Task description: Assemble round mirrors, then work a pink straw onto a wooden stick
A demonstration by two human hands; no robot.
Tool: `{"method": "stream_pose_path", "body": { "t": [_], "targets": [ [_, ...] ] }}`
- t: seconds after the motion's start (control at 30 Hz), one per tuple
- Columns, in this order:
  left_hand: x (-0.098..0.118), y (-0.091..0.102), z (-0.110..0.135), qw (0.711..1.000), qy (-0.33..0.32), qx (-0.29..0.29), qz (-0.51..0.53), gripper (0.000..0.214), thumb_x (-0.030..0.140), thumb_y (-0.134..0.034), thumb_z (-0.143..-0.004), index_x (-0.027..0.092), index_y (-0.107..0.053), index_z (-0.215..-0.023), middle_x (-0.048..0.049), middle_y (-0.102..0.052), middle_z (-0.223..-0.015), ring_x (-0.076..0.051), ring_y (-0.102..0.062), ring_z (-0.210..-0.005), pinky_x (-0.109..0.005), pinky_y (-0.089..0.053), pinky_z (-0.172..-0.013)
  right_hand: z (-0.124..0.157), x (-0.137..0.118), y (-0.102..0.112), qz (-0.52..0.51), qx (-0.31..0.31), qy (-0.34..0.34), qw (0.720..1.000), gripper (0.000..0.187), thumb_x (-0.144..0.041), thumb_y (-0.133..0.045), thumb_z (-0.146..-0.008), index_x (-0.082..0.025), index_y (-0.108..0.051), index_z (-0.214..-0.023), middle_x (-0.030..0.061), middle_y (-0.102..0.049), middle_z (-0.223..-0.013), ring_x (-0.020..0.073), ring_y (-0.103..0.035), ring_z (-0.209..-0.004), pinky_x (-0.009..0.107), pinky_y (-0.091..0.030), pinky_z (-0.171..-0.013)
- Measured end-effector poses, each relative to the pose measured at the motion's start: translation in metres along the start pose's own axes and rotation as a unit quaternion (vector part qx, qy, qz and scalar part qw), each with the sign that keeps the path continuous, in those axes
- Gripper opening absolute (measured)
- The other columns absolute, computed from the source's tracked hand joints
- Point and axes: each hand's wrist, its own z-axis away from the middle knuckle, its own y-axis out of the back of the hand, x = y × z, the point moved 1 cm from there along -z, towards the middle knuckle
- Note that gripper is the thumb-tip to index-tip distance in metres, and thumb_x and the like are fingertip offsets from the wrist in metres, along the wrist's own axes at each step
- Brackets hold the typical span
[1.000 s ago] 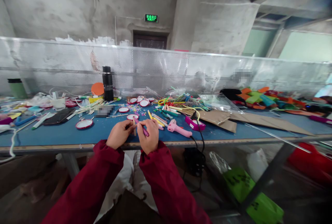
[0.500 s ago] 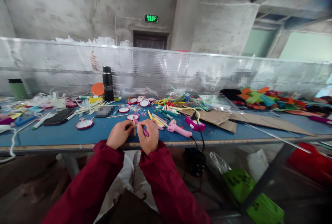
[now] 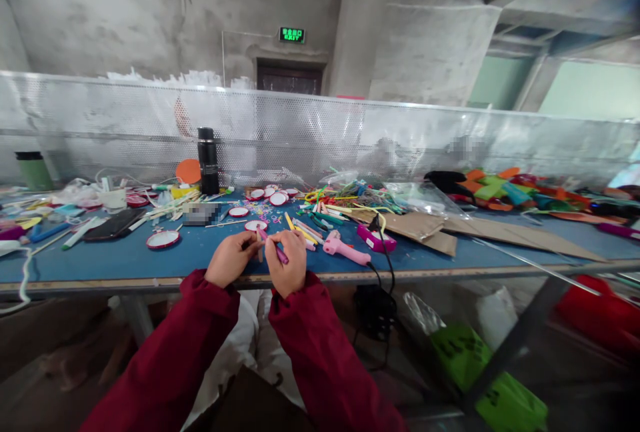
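Note:
My left hand (image 3: 230, 260) is closed near the table's front edge, its fingertips pinching a small tan, flat piece that looks like a wooden stick (image 3: 260, 253). Against it, my right hand (image 3: 291, 262) grips a purple marker (image 3: 281, 256), tilted with its upper end toward my left fingertips. Fingers cover part of both things. Just beyond the hands lies a round white disc with a red rim (image 3: 256, 226). Several markers (image 3: 303, 232), yellow and pale ones among them, lie right of my right hand. Beside them rests a pink glue gun (image 3: 347, 249).
On the blue table (image 3: 210, 265) are a black bottle (image 3: 208, 162), a dark phone (image 3: 114, 225), more red-rimmed discs (image 3: 163, 239), a purple box (image 3: 376, 239) with a cord and cardboard (image 3: 520, 239). A perforated metal screen (image 3: 300, 139) stands along the back.

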Motion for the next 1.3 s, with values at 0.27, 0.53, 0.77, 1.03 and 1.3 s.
{"method": "stream_pose_path", "body": {
  "t": [0.27, 0.53, 0.77, 1.03, 1.3],
  "targets": [
    [0.0014, 0.0014, 0.0011, 1.000, 0.006, -0.003, -0.018, 0.036, 0.046, -0.051, -0.091, 0.019, -0.062, -0.070, 0.0006, -0.063, -0.068, -0.014, -0.054, -0.065, -0.024, -0.038, -0.063, -0.0007, -0.0006, 0.0004, 0.006, 0.017, -0.002, 1.000, 0.015, -0.023, -0.052, -0.091, -0.022, -0.055, -0.077, -0.0010, -0.064, -0.072, 0.0161, -0.059, -0.073, 0.038, -0.039, -0.095],
    [0.0006, 0.0012, 0.0010, 1.000, 0.010, 0.000, -0.017, 0.036, 0.047, -0.051, -0.090, 0.019, -0.063, -0.070, -0.0002, -0.065, -0.069, -0.014, -0.054, -0.064, -0.024, -0.039, -0.062, -0.0001, -0.0016, 0.0014, 0.008, 0.019, -0.009, 1.000, 0.015, -0.022, -0.052, -0.091, -0.023, -0.054, -0.076, -0.0006, -0.063, -0.071, 0.0166, -0.058, -0.073, 0.038, -0.039, -0.094],
    [0.0027, 0.0021, 0.0014, 1.000, 0.008, 0.001, -0.016, 0.033, 0.044, -0.052, -0.091, 0.019, -0.061, -0.071, 0.0011, -0.063, -0.068, -0.014, -0.053, -0.064, -0.024, -0.038, -0.062, 0.0003, -0.0009, 0.0006, 0.008, 0.014, -0.010, 1.000, 0.015, -0.023, -0.052, -0.091, -0.023, -0.054, -0.076, -0.0007, -0.063, -0.071, 0.0165, -0.059, -0.073, 0.039, -0.038, -0.096],
    [0.0037, 0.0022, 0.0015, 1.000, 0.009, 0.000, -0.013, 0.035, 0.045, -0.052, -0.090, 0.019, -0.060, -0.068, 0.0007, -0.064, -0.067, -0.014, -0.053, -0.064, -0.024, -0.038, -0.063, 0.0011, 0.0002, 0.0011, 0.002, 0.024, -0.011, 1.000, 0.015, -0.022, -0.051, -0.091, -0.023, -0.054, -0.076, 0.0003, -0.065, -0.073, 0.0172, -0.059, -0.075, 0.039, -0.038, -0.096],
    [0.0017, 0.0012, 0.0017, 1.000, 0.010, 0.000, -0.014, 0.036, 0.047, -0.051, -0.090, 0.019, -0.061, -0.070, -0.0001, -0.065, -0.068, -0.014, -0.054, -0.065, -0.024, -0.039, -0.063, 0.0008, -0.0011, 0.0012, 0.005, 0.020, -0.013, 1.000, 0.014, -0.022, -0.052, -0.091, -0.023, -0.055, -0.077, -0.0003, -0.064, -0.072, 0.0168, -0.059, -0.074, 0.040, -0.038, -0.098]
  ]
}}
